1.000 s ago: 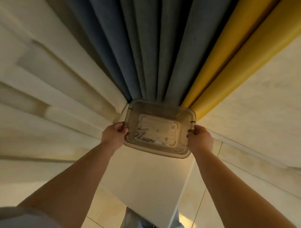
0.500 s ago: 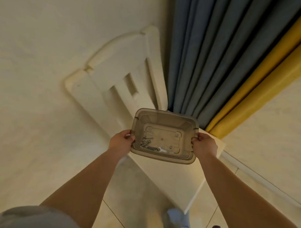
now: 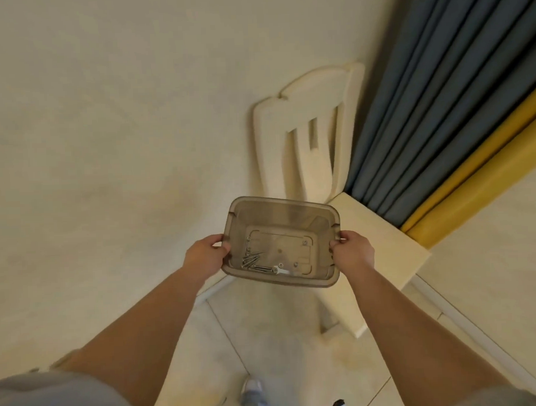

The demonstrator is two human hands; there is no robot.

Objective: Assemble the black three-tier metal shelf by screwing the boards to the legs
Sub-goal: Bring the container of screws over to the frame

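I hold a translucent brown plastic bin [image 3: 283,213] in front of me with both hands. My left hand [image 3: 205,256] grips its left rim and my right hand [image 3: 352,253] grips its right rim. Several silver screws [image 3: 253,261] lie loose in the bin's near left corner, with a small light metal piece [image 3: 283,272] beside them. No shelf boards or legs are in view.
A cream wooden chair [image 3: 380,247] stands just behind the bin, its back [image 3: 310,110] against the cream wall. Blue curtains [image 3: 439,105] and yellow curtains [image 3: 484,165] hang at the right. Pale floor tiles [image 3: 265,339] lie below, and my shoe [image 3: 252,391] shows at the bottom.
My view has swung left and down: the curtains slid to the right and the chair's back came into sight. Both hands kept their hold on the bin, which stayed in front of me.
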